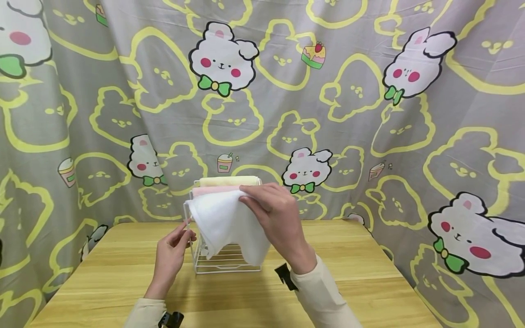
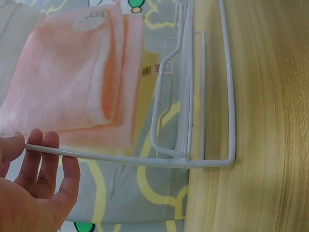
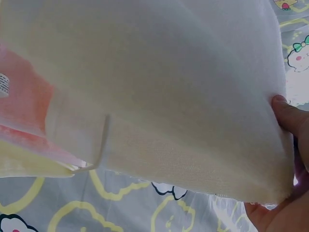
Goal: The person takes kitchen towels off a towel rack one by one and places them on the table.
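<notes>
A white wire rack (image 1: 228,269) stands on the table, with a white towel (image 1: 223,216) draped over its front bar. My right hand (image 1: 280,216) pinches the towel's upper right edge between thumb and fingers, and the cloth hangs in loose folds. At the rack's left side, my left hand (image 1: 174,250) grips the upright wire; the left wrist view shows thumb and fingers around that wire (image 2: 111,158). Behind the white cloth hang a folded pink towel (image 2: 67,72) with a label and a pale yellow towel (image 1: 229,181). The white towel hides much of the rack.
The rack rests on a light wood-grain table (image 1: 348,273). Behind and at both sides hangs a grey curtain (image 1: 262,109) with yellow outlines and cartoon rabbits. Dark straps with small devices (image 1: 171,320) sit at both wrists.
</notes>
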`<state>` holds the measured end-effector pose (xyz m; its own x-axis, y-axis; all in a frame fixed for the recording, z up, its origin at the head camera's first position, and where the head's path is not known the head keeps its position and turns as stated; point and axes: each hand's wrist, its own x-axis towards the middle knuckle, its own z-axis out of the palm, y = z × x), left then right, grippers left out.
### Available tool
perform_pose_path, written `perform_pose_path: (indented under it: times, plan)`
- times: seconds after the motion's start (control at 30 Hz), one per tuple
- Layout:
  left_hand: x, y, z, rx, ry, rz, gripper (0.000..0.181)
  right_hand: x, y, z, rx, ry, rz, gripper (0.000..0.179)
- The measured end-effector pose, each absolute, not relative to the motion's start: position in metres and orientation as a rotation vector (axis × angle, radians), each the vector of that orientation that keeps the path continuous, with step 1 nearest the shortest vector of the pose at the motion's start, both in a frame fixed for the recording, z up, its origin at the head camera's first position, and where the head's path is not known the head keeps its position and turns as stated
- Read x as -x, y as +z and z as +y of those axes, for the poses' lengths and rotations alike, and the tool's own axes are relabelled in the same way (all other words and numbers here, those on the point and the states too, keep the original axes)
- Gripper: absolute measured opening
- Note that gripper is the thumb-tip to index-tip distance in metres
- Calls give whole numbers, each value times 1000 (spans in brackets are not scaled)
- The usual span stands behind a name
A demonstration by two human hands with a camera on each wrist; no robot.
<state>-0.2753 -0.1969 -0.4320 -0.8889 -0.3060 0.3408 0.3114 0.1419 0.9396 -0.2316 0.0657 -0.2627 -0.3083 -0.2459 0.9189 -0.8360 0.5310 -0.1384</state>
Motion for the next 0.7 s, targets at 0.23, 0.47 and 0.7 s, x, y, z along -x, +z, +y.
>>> perform_pose_path:
  times: [0.23,0.47,0.7]
  plan:
    - [274,-432,-198,0,-1780,-1985,34,223,-260,67,-911,812,-1802,23]
    - [274,-432,-198,-17,-1794,-1991,36,217,-265,66,-918,797,-1795,23]
    - [273,-434,-198,-40,-1766,-2026,37,210,-277,68,-932,799,-1778,21]
